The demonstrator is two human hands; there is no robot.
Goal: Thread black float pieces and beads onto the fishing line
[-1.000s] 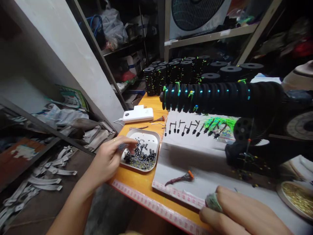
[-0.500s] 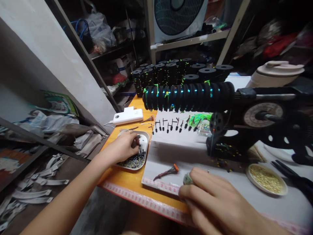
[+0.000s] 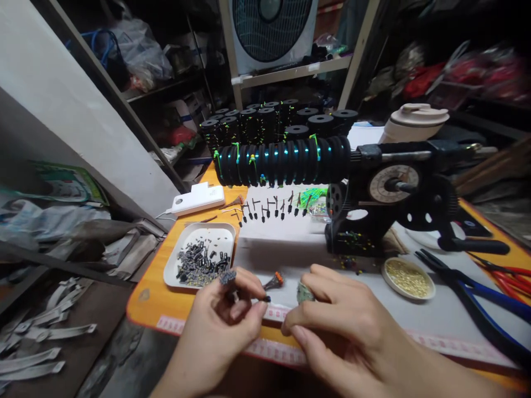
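Observation:
My left hand is closed in front of the tray, pinching a small black cylindrical piece between thumb and fingertips. A dark grey wrap sits on one of its fingers. To its right, my right hand has thumb and fingers pressed together; whatever they hold is hidden. A greenish wrap shows on its index finger. Behind the hands lies a dark tapered brush with orange tips. The white tray holds many small black cylinders and grey bits.
A black hand-cranked machine carries a ribbed black roller with green threads. Below it stands a row of small black-tipped pieces. A dish of gold bits, blue-handled pliers and a white power bank lie around.
My left hand has left the tray and come right and nearer, beside my right hand, with a small black piece in its fingertips. The view has turned right.

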